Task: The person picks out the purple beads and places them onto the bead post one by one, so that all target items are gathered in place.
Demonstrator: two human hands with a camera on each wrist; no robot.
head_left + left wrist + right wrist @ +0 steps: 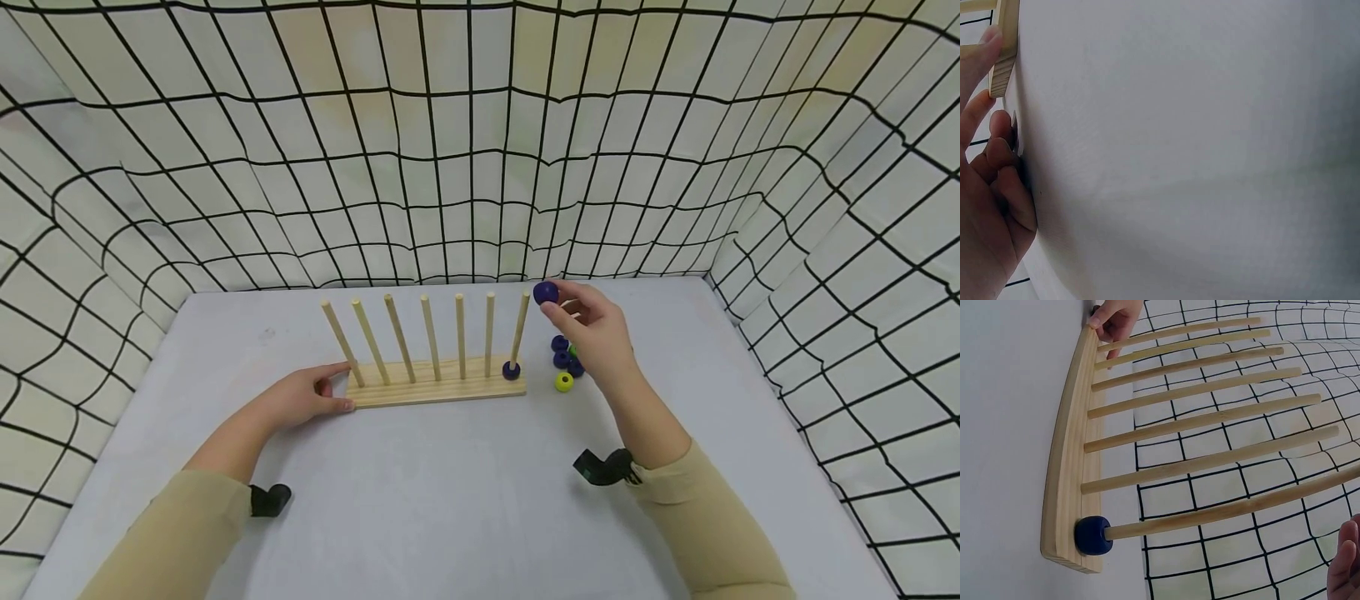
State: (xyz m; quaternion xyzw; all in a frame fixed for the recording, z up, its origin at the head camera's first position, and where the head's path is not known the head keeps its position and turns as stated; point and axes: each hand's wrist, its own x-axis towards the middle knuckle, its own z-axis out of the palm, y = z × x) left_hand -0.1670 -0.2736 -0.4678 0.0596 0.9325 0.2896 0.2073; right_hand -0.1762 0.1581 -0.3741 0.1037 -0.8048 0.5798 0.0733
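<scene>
A dark blue bead (545, 292) is raised above the desk (442, 500), just to the right of the top of the rightmost rod (521, 329) in the head view. The right hand (600, 333) pinches it between thumb and fingers (only part of this hand enters the right wrist view, at its right-hand edge). The rod belongs to a wooden base (442, 392) that bears seven pale rods in a single row. A second blue bead (512, 371) is seated at the foot of the same rightmost rod, encircling it; the other six rods are bare. At the opposite end of the base, the left hand (303, 396) grips the board, its thumb at the front corner and a finger toward the rear.

To the right of the base, below the right hand, lies a cluster of loose beads: three dark blue beads (561, 360), a green bead (573, 351) partly hidden, and, nearest the person, a yellow bead (564, 382). Both forearms wear tan sleeves (712, 525), with a black device (603, 467) near each wrist. A black net (472, 150) hangs before pale walls behind the white-topped desk and along its sides.
</scene>
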